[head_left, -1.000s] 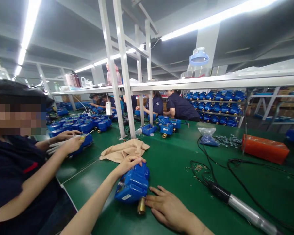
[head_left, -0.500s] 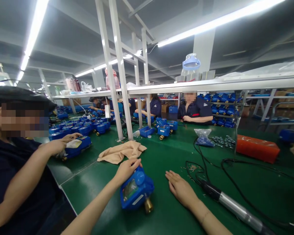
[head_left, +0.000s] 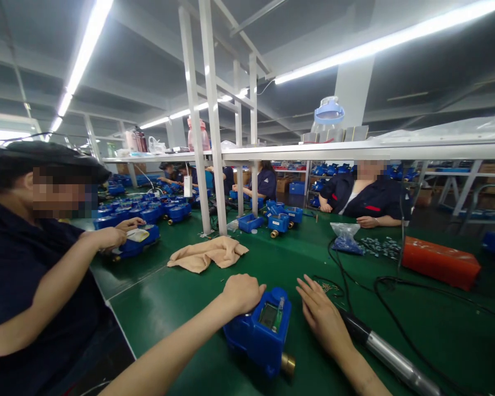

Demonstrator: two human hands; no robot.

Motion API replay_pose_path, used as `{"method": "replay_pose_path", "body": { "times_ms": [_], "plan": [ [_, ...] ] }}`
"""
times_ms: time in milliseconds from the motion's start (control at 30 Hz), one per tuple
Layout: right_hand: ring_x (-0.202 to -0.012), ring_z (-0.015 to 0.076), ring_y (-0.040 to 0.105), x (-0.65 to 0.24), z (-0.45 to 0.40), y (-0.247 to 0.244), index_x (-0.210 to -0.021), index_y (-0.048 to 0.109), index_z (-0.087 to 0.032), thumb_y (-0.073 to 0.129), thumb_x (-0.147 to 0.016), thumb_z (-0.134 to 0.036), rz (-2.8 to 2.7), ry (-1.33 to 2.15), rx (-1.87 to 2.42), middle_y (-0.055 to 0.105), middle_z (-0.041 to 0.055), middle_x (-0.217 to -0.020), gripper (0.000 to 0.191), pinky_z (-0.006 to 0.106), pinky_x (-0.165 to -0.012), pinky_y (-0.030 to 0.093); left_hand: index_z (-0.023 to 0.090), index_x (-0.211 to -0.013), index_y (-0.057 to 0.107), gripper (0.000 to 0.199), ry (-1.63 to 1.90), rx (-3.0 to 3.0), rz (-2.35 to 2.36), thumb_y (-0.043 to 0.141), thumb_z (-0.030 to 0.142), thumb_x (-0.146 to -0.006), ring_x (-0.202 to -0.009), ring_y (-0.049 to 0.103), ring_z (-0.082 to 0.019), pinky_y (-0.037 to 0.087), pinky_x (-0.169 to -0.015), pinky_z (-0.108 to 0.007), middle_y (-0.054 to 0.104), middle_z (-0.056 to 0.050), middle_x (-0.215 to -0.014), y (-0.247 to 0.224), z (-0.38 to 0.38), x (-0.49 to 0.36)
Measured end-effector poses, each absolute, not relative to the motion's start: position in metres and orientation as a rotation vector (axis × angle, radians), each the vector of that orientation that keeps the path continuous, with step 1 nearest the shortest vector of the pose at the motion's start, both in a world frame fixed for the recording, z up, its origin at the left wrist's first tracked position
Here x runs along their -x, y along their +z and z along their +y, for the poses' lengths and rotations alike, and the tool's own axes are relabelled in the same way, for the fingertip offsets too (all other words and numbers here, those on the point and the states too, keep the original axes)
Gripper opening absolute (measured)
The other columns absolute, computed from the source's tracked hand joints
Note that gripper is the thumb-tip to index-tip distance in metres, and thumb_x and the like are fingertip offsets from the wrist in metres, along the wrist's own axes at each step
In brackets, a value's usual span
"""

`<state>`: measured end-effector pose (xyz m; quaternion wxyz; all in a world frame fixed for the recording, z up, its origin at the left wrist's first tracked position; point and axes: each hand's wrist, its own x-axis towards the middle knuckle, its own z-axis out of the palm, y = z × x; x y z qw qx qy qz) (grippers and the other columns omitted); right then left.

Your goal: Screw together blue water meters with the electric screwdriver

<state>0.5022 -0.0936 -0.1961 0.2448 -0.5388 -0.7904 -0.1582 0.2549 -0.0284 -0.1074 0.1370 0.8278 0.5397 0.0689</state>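
Blue plastic water-meter housing (head_left: pixel 260 338) lying on green worktop (head_left: pixel 169 330), display window (head_left: pixel 268 316) facing up, brass pipe end (head_left: pixel 287 364) at lower right. Left hand (head_left: pixel 241 294): fingers (head_left: pixel 256 291) curled over housing's upper corner, closed on it. Right hand (head_left: pixel 324 319): fingers spread open, holding nothing, just beside housing, near silver-barrelled power screwdriver (head_left: pixel 390 349). Firm left-hand pressure should stop housing sliding; keep fingers off display window.

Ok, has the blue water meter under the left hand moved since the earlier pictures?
Yes, the blue water meter moved rightward against the tan cloth, toward the right hand.
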Motion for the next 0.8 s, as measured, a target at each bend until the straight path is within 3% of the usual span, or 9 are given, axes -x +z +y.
{"method": "replay_pose_path", "body": {
  "times_ms": [100,200,300,367,467,633,733,800],
  "plan": [
    [-0.138,0.0298,0.044,-0.529,-0.124,-0.185,-0.134,0.059,-0.018,0.039,-0.096,-0.020,-2.127,-0.583,1.500,0.052,0.0079,-0.145,0.042,0.056,-0.113,0.040,0.015,-0.085,0.069,0.050,0.251,-2.404,1.474,0.044,0.056,-0.095,-0.096,0.066,-0.026,0.046,-0.092,-0.047,0.072,-0.012,-0.095,-0.107,-0.033,-0.243],
    [-0.128,0.0332,0.055,-0.578,-0.153,-0.188,-0.130,0.063,-0.018,0.039,-0.098,-0.036,-2.018,-0.614,1.672,0.055,0.0113,-0.141,0.044,0.056,-0.105,0.049,0.020,-0.074,0.071,0.055,0.306,-2.390,1.278,0.037,0.059,-0.093,-0.090,0.068,-0.030,0.045,-0.085,-0.042,0.074,-0.013,-0.090,-0.109,-0.034,-0.228],
    [-0.121,0.0368,0.060,-0.623,-0.180,-0.199,-0.133,0.061,-0.017,0.042,-0.094,-0.053,-1.868,-0.485,1.854,0.055,0.0150,-0.140,0.056,0.055,-0.097,0.054,0.023,-0.070,0.070,0.059,0.340,-2.311,1.065,0.034,0.063,-0.092,-0.078,0.066,-0.026,0.043,-0.078,-0.034,0.072,-0.006,-0.079,-0.110,-0.032,-0.217],
    [-0.105,0.0341,0.069,-0.639,-0.191,-0.205,-0.135,0.059,-0.018,0.045,-0.091,-0.060,-1.797,-0.243,1.976,0.066,0.0167,-0.125,0.062,0.048,-0.085,0.061,0.023,-0.072,0.070,0.057,0.351,-2.225,0.940,0.037,0.065,-0.091,-0.075,0.063,-0.023,0.042,-0.076,-0.031,0.070,-0.004,-0.078,-0.111,-0.026,-0.210],
    [-0.077,0.0295,0.074,-0.642,-0.198,-0.208,-0.133,0.062,-0.020,0.047,-0.088,-0.062,-1.739,0.052,2.062,0.074,0.0152,-0.096,0.063,0.039,-0.065,0.063,0.021,-0.084,0.073,0.049,0.312,-2.036,0.768,0.052,0.065,-0.085,-0.076,0.061,-0.020,0.043,-0.070,-0.027,0.070,-0.002,-0.085,-0.115,-0.016,-0.199],
    [-0.076,0.0314,0.073,-0.642,-0.192,-0.215,-0.130,0.064,-0.028,0.059,-0.077,-0.063,-1.760,-0.008,2.038,0.071,0.0160,-0.105,0.063,0.041,-0.063,0.061,0.018,-0.107,0.070,0.053,0.357,-1.677,0.666,0.058,0.063,-0.081,-0.082,0.063,-0.020,0.048,-0.070,-0.028,0.070,-0.007,-0.100,-0.134,-0.017,-0.181],
    [-0.061,0.0297,0.071,-0.657,-0.188,-0.223,-0.117,0.071,-0.027,0.061,-0.075,-0.061,-1.721,0.095,2.062,0.072,0.0151,-0.087,0.055,0.039,-0.055,0.060,0.017,-0.106,0.070,0.051,0.470,-1.530,0.693,0.060,0.061,-0.081,-0.079,0.061,-0.018,0.046,-0.067,-0.027,0.068,-0.008,-0.098,-0.144,-0.031,-0.175],
    [-0.064,0.0307,0.072,-0.665,-0.186,-0.225,-0.103,0.076,-0.028,0.065,-0.071,-0.057,-1.721,0.216,2.050,0.073,0.0135,-0.079,0.045,0.039,-0.059,0.060,0.017,-0.101,0.070,0.047,0.542,-1.453,0.714,0.063,0.058,-0.080,-0.079,0.060,-0.018,0.045,-0.068,-0.026,0.067,-0.007,-0.095,-0.146,-0.045,-0.175]
  ]
}}
